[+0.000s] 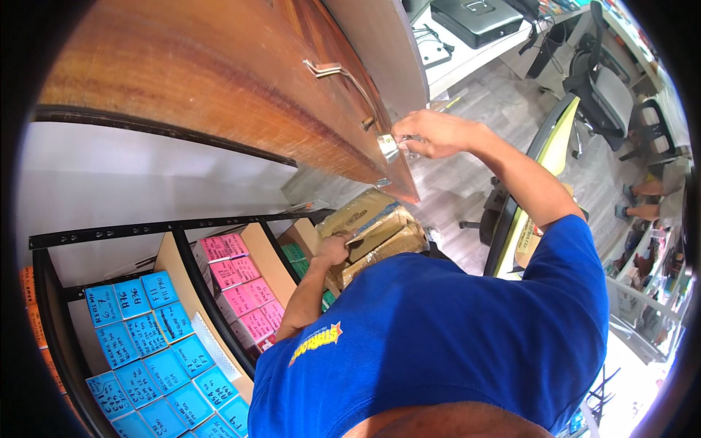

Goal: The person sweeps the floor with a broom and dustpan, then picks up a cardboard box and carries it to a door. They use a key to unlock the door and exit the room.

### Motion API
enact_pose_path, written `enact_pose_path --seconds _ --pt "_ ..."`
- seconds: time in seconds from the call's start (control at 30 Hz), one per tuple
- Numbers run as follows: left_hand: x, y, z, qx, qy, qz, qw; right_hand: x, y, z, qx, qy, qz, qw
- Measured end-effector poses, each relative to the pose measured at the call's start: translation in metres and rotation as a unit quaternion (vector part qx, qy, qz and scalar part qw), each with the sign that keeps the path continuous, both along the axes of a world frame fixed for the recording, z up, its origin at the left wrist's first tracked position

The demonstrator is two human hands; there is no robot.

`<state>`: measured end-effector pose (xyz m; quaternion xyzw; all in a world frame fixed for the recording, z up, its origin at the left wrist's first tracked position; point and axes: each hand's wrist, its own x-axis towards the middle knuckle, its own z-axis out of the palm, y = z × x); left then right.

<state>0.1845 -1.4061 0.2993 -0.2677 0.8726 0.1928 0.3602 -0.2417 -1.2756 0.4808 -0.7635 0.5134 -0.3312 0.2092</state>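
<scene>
At the edge of a brown wooden door (241, 87), my right hand (438, 135) is closed, its fingertips pinching at a small silver padlock (388, 147). Whether a key is between those fingers is too small to tell. My left hand (332, 250) grips the side of a brown cardboard box (365, 223) wrapped in shiny tape, held close in front of my body. Part of the box is covered by my blue shirt (453, 328). Higher on the door is a bent metal handle (325, 69).
To my left, a black-framed shelf (175, 226) carries rows of blue boxes (142, 365) and pink boxes (244, 292). On my right are a yellow-green chair (558, 139) and a grey office chair (610, 95). A white desk (475, 58) holds a black case (478, 22). Another person's legs (646, 201) show at far right.
</scene>
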Motion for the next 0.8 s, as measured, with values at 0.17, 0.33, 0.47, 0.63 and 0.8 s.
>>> enact_pose_path --seconds 0.17,0.33,0.47,0.63,0.8 --pt "-0.003 0.0 0.0 0.0 0.005 0.019 1.0 0.0 0.011 0.003 -0.089 0.054 -0.021 0.994" --pt "-0.006 0.001 -0.004 -0.003 0.023 0.009 1.0 0.003 0.004 -0.002 -0.097 -0.027 0.002 0.995" --pt "-0.003 0.007 0.0 -0.014 0.041 -0.002 0.999 0.006 -0.005 -0.002 -0.033 -0.072 0.018 0.997" --pt "-0.002 0.012 0.003 -0.007 -0.008 0.024 1.0 0.005 -0.005 -0.002 0.002 -0.066 0.018 0.998" --pt "0.001 0.012 -0.006 -0.008 0.003 0.021 1.0 -0.003 -0.006 -0.009 0.205 -0.218 0.004 0.954"
